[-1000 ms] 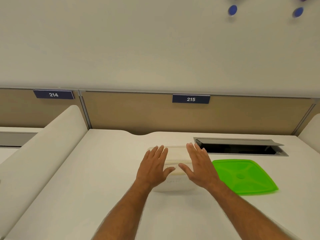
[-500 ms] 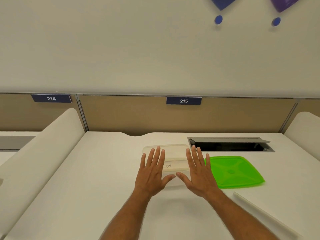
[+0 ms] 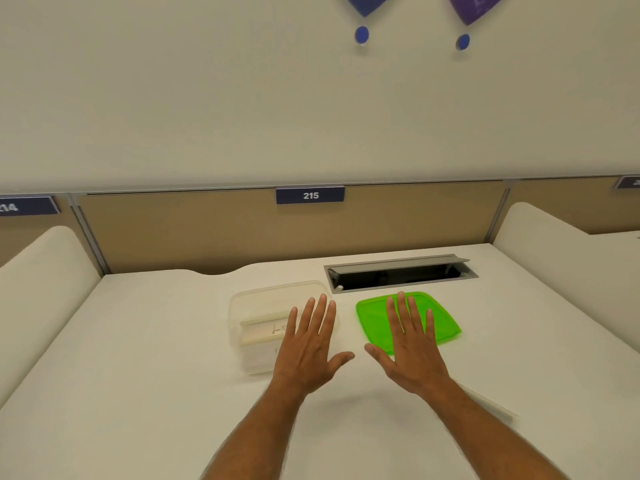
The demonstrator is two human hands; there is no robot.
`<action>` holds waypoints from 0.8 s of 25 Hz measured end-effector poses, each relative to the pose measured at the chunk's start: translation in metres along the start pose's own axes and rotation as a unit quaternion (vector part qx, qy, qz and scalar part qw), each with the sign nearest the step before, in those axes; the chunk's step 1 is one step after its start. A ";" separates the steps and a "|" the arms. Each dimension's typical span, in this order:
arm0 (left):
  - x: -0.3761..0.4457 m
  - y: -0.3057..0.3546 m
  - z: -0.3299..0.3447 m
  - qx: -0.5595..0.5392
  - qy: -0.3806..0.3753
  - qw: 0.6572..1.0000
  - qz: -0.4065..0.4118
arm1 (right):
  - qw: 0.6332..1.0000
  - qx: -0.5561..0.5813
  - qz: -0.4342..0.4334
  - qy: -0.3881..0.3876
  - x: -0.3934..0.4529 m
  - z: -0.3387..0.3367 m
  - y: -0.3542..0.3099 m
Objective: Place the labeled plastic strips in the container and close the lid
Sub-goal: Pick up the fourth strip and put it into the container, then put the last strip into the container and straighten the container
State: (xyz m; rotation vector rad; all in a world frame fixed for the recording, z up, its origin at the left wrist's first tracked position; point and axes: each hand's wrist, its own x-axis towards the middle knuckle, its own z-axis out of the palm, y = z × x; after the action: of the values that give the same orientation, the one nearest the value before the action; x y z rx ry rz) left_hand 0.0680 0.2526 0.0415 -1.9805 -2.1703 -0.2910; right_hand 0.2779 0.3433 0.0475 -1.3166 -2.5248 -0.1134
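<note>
Green lid (image 3: 440, 327) lies flat on the tabletop (image 3: 138, 358), just right of the clear container (image 3: 263, 306) holding a labeled strip (image 3: 263, 332). Both hands' grip is released: left hand (image 3: 308, 355) hovers over the container's right edge, right hand (image 3: 412, 351) over the lid, probably to lift it. Another strip (image 3: 491, 403) lies by the right forearm; open room all around.

A clear, square-cornered plastic container (image 3: 273, 327) sits open just left of the frame's centre, and a pale strip (image 3: 263, 332) with a handwritten mark (too faint to read) lies crosswise inside it. The bright green lid (image 3: 443, 323) lies flat just right of centre, apart from the container. Another pale strip (image 3: 491, 405) lies at an angle in the lower right, partly hidden.
</note>
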 end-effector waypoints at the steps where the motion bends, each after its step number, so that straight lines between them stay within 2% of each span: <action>1: 0.004 0.010 0.003 -0.002 -0.004 1.000 0.011 | 1.000 0.000 0.012 -0.002 -0.005 -0.002 0.011; 11: 0.028 0.080 0.025 -0.022 -0.054 0.994 0.094 | 0.992 -0.027 0.093 -0.074 -0.050 -0.007 0.095; 20: 0.041 0.124 0.043 -0.054 -0.142 0.975 0.163 | 0.964 0.041 0.145 -0.221 -0.075 0.004 0.131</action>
State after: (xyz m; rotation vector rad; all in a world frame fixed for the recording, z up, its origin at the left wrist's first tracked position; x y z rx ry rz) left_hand 0.1875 0.3147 0.0133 -2.5309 -1.9642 -0.0793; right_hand 0.4237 0.3603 0.0136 -1.8261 -2.6005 0.3841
